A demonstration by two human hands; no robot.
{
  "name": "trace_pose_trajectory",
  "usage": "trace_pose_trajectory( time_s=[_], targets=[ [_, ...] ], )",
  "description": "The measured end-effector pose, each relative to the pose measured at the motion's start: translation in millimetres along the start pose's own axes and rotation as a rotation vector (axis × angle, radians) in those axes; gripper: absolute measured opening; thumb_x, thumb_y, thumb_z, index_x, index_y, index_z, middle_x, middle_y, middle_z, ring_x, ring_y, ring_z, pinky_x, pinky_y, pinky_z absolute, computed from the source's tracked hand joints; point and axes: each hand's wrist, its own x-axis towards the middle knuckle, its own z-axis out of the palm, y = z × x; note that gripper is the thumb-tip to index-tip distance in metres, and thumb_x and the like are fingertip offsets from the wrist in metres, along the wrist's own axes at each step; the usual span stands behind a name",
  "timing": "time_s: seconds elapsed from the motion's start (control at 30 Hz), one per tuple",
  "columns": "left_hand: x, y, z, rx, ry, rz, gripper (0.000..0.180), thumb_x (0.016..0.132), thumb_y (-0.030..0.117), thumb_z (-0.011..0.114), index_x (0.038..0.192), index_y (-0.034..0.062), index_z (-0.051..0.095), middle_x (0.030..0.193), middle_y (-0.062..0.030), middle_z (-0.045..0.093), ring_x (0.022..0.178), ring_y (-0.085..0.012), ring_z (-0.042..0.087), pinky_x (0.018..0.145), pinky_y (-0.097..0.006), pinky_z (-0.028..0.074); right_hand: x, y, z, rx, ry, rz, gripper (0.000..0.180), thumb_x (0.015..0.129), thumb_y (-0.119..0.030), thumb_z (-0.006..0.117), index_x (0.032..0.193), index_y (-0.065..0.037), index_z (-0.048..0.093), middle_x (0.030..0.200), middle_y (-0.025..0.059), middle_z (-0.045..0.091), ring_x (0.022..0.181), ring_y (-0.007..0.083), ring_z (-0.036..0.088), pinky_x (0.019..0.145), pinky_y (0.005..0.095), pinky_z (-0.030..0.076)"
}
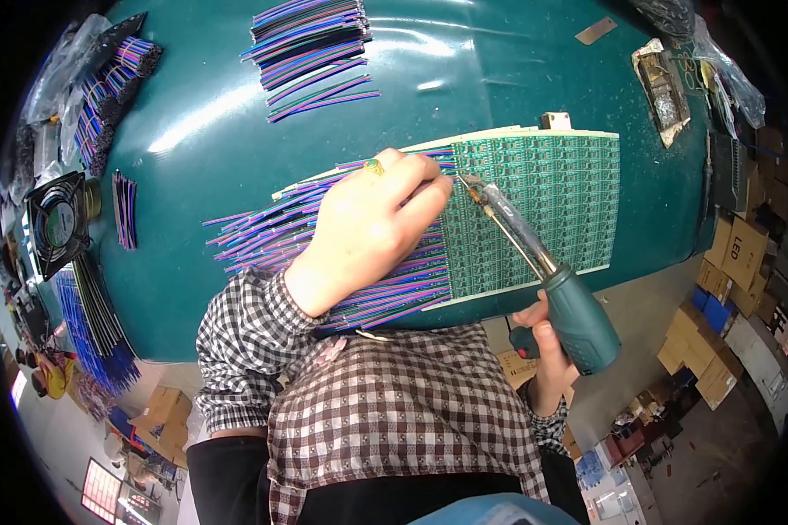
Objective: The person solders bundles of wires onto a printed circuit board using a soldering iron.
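My left hand [372, 229] rests on a row of multicoloured ribbon wires [263, 236] laid side by side, its fingertips pinching something thin, likely solder wire, at the left edge of a green circuit board panel [547, 201]. A ring sits on one finger. My right hand [547, 350] grips the teal handle of a soldering iron [578, 319]. The iron's metal shaft slants up-left and its tip [470, 184] meets the board's edge beside my left fingertips.
A teal table top [236, 114] carries a pile of cut ribbon wires [311, 48] at the back, more wire bundles [105, 92] and a black fan [57, 223] at left, and a soldering stand [665, 87] at back right. Cardboard boxes [735, 262] stand on the floor at right.
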Motion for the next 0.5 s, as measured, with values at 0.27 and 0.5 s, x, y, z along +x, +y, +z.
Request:
trace_pose_trajectory(
  time_s=[0.27, 0.5],
  targets=[
    [0.1, -1.3, 0.4, -0.014, 0.006, 0.003, 0.025, 0.066, 0.0, 0.068, 0.09, 0.0026, 0.067, 0.085, -0.0054, 0.06, 0.07, -0.0197, 0.059, 0.059, -0.029, 0.049, -1.1, -0.3, 0.1, -0.023, 0.015, 0.017, 0.038, 0.084, -0.01, 0.064, 0.111, 0.014, 0.053, 0.078, 0.0131, 0.06, 0.071, 0.0217, 0.06, 0.067, 0.0358, 0.055],
    [0.3, -1.1, 0.5, -0.016, 0.011, 0.007, 0.025, 0.066, 0.0, 0.068, 0.091, 0.0026, 0.067, 0.085, -0.0058, 0.061, 0.071, -0.0201, 0.059, 0.059, -0.03, 0.049, -0.4, -2.1, 2.7, -0.019, 0.02, 0.022, 0.038, 0.084, -0.01, 0.063, 0.112, 0.014, 0.053, 0.078, 0.0125, 0.06, 0.072, 0.0212, 0.06, 0.068, 0.036, 0.055]
  ],
)
